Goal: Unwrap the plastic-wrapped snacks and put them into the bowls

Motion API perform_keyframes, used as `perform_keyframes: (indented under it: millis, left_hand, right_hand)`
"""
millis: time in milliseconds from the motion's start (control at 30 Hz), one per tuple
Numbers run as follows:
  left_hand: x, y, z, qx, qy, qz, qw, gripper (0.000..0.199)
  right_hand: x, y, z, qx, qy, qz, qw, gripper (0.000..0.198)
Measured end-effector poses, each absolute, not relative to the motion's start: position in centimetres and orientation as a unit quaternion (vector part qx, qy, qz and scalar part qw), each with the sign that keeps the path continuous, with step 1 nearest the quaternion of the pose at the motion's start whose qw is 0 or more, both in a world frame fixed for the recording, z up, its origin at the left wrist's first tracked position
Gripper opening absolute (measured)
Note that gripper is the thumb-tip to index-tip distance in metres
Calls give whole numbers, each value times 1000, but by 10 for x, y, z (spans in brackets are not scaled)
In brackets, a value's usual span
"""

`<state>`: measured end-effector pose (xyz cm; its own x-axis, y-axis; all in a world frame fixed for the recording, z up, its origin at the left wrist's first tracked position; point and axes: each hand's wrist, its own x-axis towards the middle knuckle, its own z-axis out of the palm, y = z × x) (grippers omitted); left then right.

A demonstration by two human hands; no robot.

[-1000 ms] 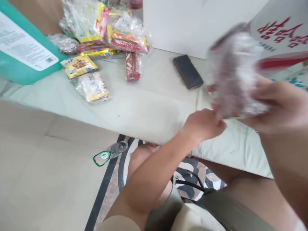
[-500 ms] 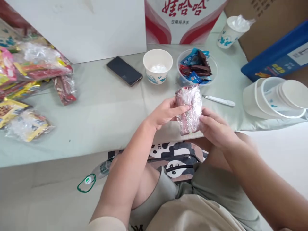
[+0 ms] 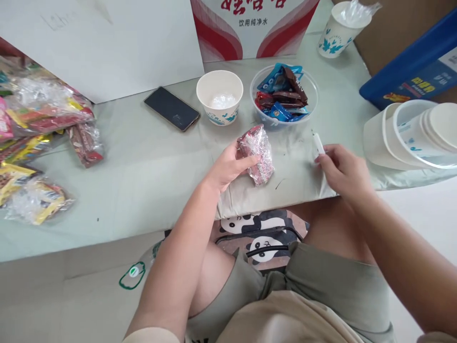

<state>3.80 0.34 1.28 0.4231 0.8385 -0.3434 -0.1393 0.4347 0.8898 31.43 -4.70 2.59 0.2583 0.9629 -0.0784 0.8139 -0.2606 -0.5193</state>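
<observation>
My left hand (image 3: pixel 232 164) is closed around a clear-wrapped packet of red snacks (image 3: pixel 260 159), its thumb across the crinkled film. The packet is held over the front part of the table, tilted. My right hand (image 3: pixel 344 171) grips a slim white craft knife (image 3: pixel 319 144), its thin tip pointing up and away from me. A gap separates the knife from the packet. Behind the packet stand a paper bowl (image 3: pixel 219 114) with clear film inside and a round clear plastic tub (image 3: pixel 282 123) of blue and brown snack packs.
A black phone (image 3: pixel 172 108) lies left of the bowl. Bagged snacks (image 3: pixel 43 114) are heaped at far left. White boxes (image 3: pixel 143 43) stand behind. To the right are nested tubs (image 3: pixel 378 138) with paper cups, a blue box (image 3: pixel 410 66) and a film-stuffed paper cup (image 3: pixel 332 40).
My right hand has let go of the packet, moved right and picked up the white knife from the table. The left hand has shifted slightly left with the packet.
</observation>
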Motion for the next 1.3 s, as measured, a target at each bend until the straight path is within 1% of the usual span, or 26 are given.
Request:
perform_keyframes:
  millis: [33,100,167,233,300,467,567,633,667,733,767,833,867,900,967,1033,1133,1200,1300]
  left_hand:
    - [37,4,12,413,426,329,735,60]
    - [37,5,11,411,433,321,735,51]
    - [37,5,10,410,435,322,734,47]
    - [38,4,9,411,439,330,728,46]
    - [38,4,8,411,450,331,720,45]
    - [38,5,8,393,473,322,720,46]
    - [39,6,7,391,469,329,721,41]
    - [39,8,5,412,480,357,687,34]
    - [38,9,4,433,496,380,650,29]
    - [35,12,2,489,538,425,539,19]
    - [32,14,1,521,555,435,481,20]
    - [26,16,0,591,570,413,393,37]
    - [22,16,0,626,570,388,365,42]
    - [19,16,0,656,567,361,343,41]
    - [15,13,1,694,565,311,320,31]
    - [13,10,2,706,565,285,317,21]
    - [13,8,2,704,563,297,315,8]
    - [14,8,2,697,566,315,308,6]
    - [13,10,2,668,576,352,314,12]
  right_hand:
    - [301,-55,30,-750,-555,266,242,19]
    - [273,-64,37,-695,-522,382,314,19]
    - [249,-66,40,-644,-512,445,354,18]
    - [234,-62,39,-613,-513,481,360,18]
    - [230,-60,35,-607,-514,507,332,19]
    - [250,-80,27,-639,-493,553,205,24]
    - [267,-99,31,-647,-487,567,153,29]
    - [278,-104,36,-657,-500,549,133,31]
    - [283,-103,37,-672,-516,515,129,31]
    - [294,-94,35,-718,-566,383,133,26]
    - [301,-87,32,-738,-591,296,133,23]
    - [315,-70,22,-757,-627,140,119,20]
    - [321,-62,17,-758,-637,86,108,20]
    - [326,-55,13,-760,-640,46,98,22]
    - [328,-46,9,-760,-641,-4,105,28]
    - [316,-44,9,-729,-668,3,150,33]
    - [271,-49,11,-608,-750,120,231,40]
    - [239,-50,8,-539,-783,169,260,45]
    - [214,-49,1,-509,-795,196,265,21]
